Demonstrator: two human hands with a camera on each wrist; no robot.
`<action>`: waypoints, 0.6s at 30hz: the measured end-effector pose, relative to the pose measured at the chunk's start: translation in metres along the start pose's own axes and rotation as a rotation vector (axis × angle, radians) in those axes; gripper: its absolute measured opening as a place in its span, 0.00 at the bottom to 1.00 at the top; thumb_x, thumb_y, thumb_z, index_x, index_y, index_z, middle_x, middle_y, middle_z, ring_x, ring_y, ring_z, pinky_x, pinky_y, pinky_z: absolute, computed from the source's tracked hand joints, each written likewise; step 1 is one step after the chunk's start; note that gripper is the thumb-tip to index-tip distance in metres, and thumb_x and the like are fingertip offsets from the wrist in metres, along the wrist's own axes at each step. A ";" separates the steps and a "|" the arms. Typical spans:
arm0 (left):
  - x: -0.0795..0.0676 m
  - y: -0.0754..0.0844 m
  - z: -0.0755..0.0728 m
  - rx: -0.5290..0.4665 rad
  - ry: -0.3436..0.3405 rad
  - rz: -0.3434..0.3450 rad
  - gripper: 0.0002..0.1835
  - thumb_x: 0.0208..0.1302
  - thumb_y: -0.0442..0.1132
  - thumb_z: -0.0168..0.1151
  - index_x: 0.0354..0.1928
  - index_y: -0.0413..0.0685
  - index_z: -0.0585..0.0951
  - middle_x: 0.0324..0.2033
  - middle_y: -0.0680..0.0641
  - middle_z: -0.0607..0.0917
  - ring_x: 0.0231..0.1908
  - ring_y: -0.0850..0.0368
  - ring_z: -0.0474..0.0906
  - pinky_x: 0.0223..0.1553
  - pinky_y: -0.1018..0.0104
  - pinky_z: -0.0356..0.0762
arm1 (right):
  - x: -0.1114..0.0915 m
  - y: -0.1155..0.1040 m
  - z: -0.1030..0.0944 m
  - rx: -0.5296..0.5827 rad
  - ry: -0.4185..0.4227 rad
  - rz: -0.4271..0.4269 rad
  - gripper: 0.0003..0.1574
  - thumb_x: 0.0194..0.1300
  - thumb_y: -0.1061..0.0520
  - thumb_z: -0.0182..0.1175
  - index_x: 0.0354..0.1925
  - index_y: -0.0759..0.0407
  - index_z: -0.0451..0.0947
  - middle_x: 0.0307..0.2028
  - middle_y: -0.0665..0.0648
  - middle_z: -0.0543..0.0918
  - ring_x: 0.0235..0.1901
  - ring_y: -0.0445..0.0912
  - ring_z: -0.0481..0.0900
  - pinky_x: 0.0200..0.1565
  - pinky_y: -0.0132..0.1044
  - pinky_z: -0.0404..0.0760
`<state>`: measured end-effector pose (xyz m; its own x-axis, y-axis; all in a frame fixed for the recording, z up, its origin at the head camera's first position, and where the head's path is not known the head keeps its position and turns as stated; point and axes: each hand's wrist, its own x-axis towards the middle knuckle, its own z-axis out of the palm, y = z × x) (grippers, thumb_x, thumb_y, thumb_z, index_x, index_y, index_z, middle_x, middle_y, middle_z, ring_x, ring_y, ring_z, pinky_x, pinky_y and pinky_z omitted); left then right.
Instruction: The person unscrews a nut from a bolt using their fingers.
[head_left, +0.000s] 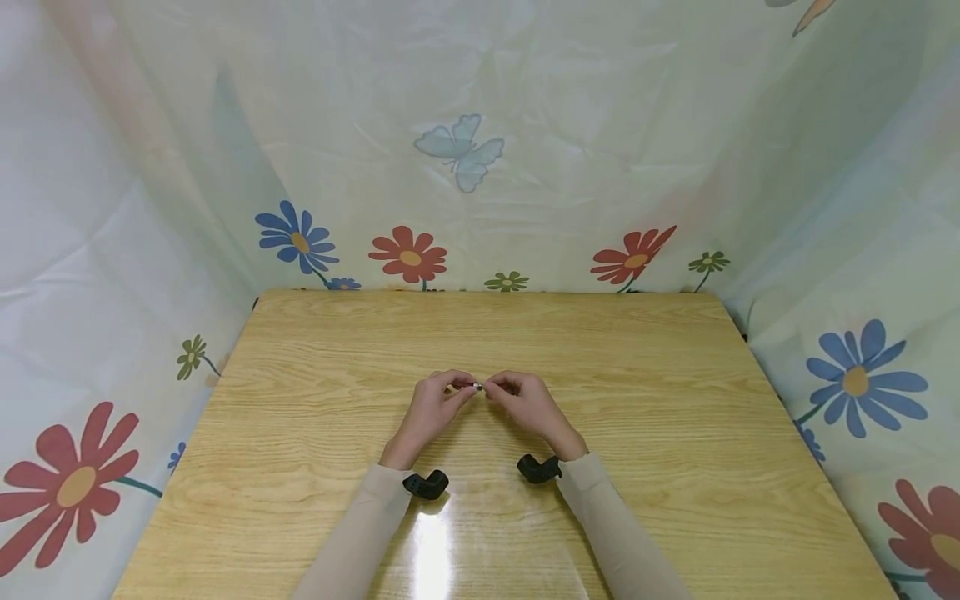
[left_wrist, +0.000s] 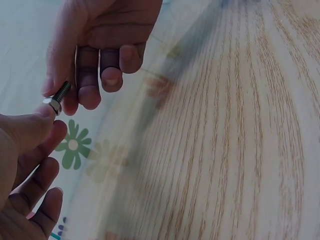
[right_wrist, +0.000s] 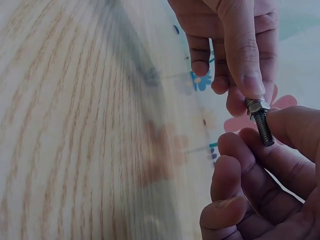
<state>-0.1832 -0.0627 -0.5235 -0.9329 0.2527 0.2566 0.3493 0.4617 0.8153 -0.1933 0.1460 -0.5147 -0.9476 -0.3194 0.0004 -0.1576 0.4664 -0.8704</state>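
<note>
Over the middle of the table, both hands meet at a small metal bolt [head_left: 478, 386]. My left hand [head_left: 430, 408] pinches its head end between thumb and forefinger. In the right wrist view the threaded shank [right_wrist: 265, 131] points down and away from the left thumb, and a shiny hex nut [right_wrist: 258, 106] sits on it close to the head. My right hand [head_left: 528, 407] has its thumb and forefinger on either side of the nut, with the thumb touching it. The other fingers of both hands are loosely bent. Fingertips partly cover the bolt head.
The wood-grain table [head_left: 300, 467] fills the space below the hands. A curtain [head_left: 555, 125] printed with flowers and a butterfly hangs behind it and along both sides. Each wrist bears a black camera mount [head_left: 427, 484] near the sleeve cuff.
</note>
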 end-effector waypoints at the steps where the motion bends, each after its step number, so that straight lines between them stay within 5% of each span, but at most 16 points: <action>1: 0.000 0.000 0.000 0.002 0.000 0.004 0.09 0.71 0.42 0.66 0.48 0.49 0.88 0.41 0.49 0.89 0.45 0.54 0.83 0.50 0.50 0.83 | 0.000 0.000 0.000 -0.003 -0.001 -0.004 0.20 0.77 0.42 0.58 0.48 0.54 0.88 0.42 0.58 0.90 0.41 0.51 0.86 0.41 0.40 0.82; 18: 0.000 0.003 -0.001 0.026 0.002 0.037 0.10 0.71 0.42 0.66 0.48 0.48 0.89 0.40 0.49 0.90 0.44 0.53 0.83 0.50 0.48 0.83 | 0.000 -0.004 0.000 -0.010 -0.024 -0.024 0.17 0.78 0.48 0.57 0.49 0.56 0.88 0.41 0.55 0.90 0.40 0.53 0.86 0.38 0.36 0.81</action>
<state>-0.1819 -0.0623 -0.5210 -0.9193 0.2686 0.2876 0.3860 0.4736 0.7917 -0.1930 0.1441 -0.5112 -0.9367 -0.3501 0.0093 -0.1831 0.4669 -0.8651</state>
